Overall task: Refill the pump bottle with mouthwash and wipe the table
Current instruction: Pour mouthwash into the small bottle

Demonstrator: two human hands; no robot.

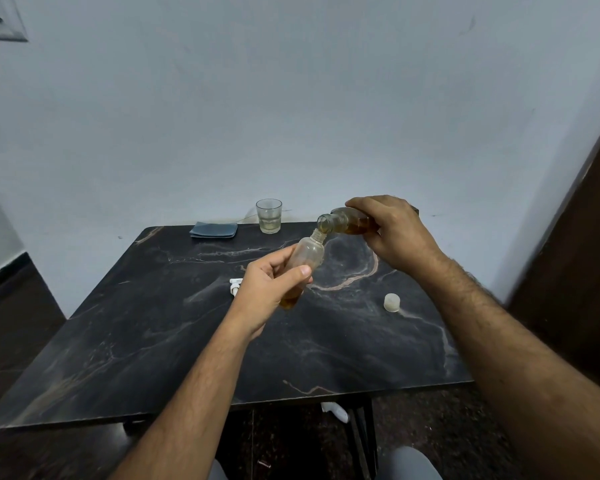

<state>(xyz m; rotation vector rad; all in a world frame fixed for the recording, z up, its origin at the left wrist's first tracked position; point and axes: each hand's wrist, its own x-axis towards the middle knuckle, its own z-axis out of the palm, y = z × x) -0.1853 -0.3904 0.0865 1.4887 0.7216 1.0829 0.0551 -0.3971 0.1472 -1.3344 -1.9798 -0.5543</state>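
Observation:
My left hand (pixel 269 291) grips a small clear pump bottle (pixel 307 253), tilted with its open neck up and to the right; a little amber liquid sits at its bottom. My right hand (pixel 394 230) holds the mouthwash bottle (pixel 343 222) on its side, mouth resting at the small bottle's neck, amber liquid inside. The white pump head (pixel 235 285) lies on the black marble table (pixel 153 334), partly hidden behind my left hand. A whitish cap (pixel 391 302) stands on the table to the right.
A folded blue-grey cloth (pixel 213 230) lies at the table's far edge. Next to it stands a glass (pixel 269 216) with a little pale liquid. A white wall runs behind the table, and a dark door stands at the right.

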